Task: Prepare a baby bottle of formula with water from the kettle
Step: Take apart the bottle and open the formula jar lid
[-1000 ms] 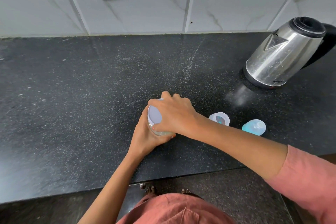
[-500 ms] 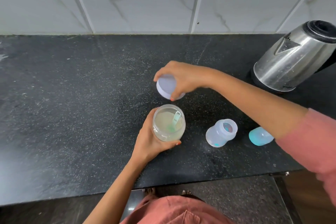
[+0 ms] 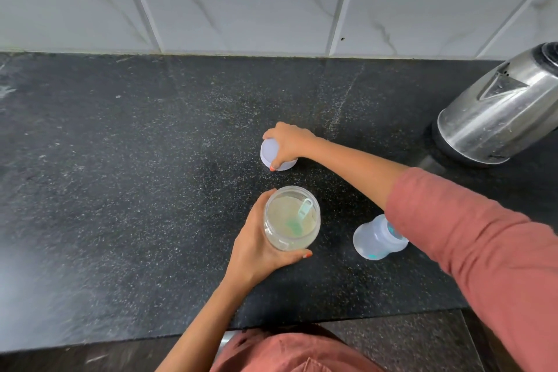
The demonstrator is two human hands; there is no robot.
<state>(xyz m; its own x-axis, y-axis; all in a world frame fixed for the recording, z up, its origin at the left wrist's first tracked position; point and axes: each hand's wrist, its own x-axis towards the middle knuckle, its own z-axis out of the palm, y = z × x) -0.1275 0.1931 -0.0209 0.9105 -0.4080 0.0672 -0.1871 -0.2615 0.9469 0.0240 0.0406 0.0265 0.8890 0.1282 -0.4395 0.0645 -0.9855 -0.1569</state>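
Midway along the black counter (image 3: 120, 190), my left hand (image 3: 259, 251) wraps the open formula jar (image 3: 291, 217), a scoop (image 3: 303, 214) lying in its powder. At 12 o'clock from it my right hand (image 3: 288, 143) grips the lid (image 3: 271, 157). My sleeve (image 3: 468, 235) hides part of the baby bottle (image 3: 374, 238) at 3 o'clock, with the kettle (image 3: 495, 118) at 2.

Tabletop (image 3: 120, 190): we see black stone, flecked all over with fine white specks.
Lid (image 3: 268, 154): plain pale lilac-white.
Jar (image 3: 271, 240): clear, with cream-yellow powder (image 3: 280, 214) and a mint-green scoop (image 3: 303, 213) inside.
Bottle (image 3: 371, 241): frosted white; we note teal marks.
Kettle (image 3: 495, 118): silvery steel, black base.
Sleeve (image 3: 483, 251): dusty pink-red.
Wall tiles (image 3: 422, 9): white, grey veins.
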